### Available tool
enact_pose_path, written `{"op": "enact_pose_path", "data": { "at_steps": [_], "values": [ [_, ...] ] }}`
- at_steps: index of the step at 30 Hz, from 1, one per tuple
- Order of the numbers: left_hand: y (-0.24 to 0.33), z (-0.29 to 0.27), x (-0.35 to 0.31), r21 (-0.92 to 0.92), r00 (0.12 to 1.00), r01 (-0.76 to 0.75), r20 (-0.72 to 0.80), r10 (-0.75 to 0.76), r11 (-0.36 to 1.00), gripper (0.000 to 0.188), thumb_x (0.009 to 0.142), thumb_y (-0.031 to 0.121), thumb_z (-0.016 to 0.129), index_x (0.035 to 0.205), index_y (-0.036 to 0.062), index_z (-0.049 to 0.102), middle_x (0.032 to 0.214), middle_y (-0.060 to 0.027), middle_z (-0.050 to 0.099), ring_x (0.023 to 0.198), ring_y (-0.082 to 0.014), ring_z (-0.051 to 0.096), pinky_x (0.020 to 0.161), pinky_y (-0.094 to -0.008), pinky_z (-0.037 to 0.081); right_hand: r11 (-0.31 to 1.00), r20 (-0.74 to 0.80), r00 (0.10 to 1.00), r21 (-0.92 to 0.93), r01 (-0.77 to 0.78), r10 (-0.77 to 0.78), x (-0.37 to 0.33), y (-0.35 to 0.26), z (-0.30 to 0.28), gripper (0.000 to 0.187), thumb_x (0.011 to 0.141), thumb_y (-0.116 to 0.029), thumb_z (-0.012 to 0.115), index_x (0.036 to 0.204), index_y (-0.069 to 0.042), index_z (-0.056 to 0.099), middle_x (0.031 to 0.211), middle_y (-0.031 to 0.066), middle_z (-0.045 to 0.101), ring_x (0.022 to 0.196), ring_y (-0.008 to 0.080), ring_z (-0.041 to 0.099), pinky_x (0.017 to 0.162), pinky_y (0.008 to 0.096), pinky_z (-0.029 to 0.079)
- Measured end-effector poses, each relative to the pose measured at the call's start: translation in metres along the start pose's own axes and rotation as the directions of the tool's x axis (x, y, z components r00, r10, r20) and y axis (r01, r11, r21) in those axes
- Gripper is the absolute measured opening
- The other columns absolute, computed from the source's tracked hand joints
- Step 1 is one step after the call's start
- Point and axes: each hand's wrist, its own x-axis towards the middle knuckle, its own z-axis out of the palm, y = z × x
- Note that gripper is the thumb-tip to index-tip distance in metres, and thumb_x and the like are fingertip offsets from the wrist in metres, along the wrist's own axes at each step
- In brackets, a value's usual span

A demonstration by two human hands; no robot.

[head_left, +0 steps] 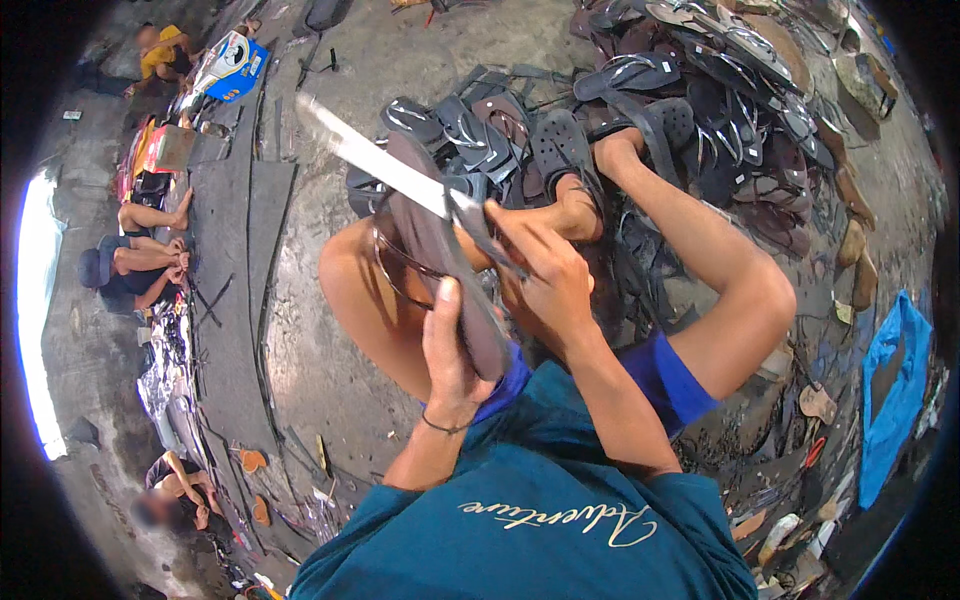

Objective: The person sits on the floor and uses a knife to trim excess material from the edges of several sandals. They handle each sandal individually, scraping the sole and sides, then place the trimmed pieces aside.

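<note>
A brown flip-flop [420, 225] with thin dark straps is held up in front of me, tilted. My left hand [455, 355] is closed around its heel end, thumb lying on the footbed. My right hand [545, 270] is closed on a knife whose long blade [385, 170] glares white and crosses the flip-flop toward the upper left. Fingers hide most of the knife's grip, and a dark strip runs beside them. Whether the blade touches the sole I cannot tell. Both hands are between my bent knees.
A big heap of dark flip-flops [740, 120] spreads beyond my feet and to the right. Long dark rubber sheets [225, 270] lie left. A blue cloth [893, 400] and scraps are at right. Other people [140, 262] sit along the left side, beside a blue-and-white box [238, 70].
</note>
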Motion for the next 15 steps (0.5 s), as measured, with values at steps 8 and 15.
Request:
{"op": "enact_pose_path", "data": {
  "at_steps": [8, 15],
  "values": [
    [-0.029, -0.001, 0.014, 0.252, 0.998, 0.059, -0.004, -0.060, 0.966, 0.043, 0.095, 0.027, 0.063, 0.124, -0.0030, 0.051, 0.110, -0.0094, 0.063, 0.097, -0.0160, 0.062, 0.087, -0.0313, 0.051, 0.652, 0.406, 0.769, 0.413, -0.636, 0.494, 0.009, 0.035, -0.039, 0.032, 0.096, -0.032, 0.060, 0.096, 0.000, 0.067, 0.070, -0.0006, 0.060, 0.061, 0.0083, 0.053, 0.059, 0.0247, 0.045],
    [-0.026, 0.058, 0.115, 0.524, 0.904, -0.080, 0.396, -0.160, 0.848, 0.057, 0.099, 0.047, 0.050, 0.123, -0.0048, 0.053, 0.112, -0.0106, 0.061, 0.097, -0.0152, 0.058, 0.089, -0.0303, 0.048, 0.488, 0.292, 0.626, 0.425, -0.762, 0.723, 0.029, 0.038, -0.121, 0.029, 0.089, -0.032, 0.069, 0.098, -0.004, 0.065, 0.071, -0.0023, 0.057, 0.058, 0.0052, 0.049, 0.049, 0.0234, 0.040]
  ]
}}
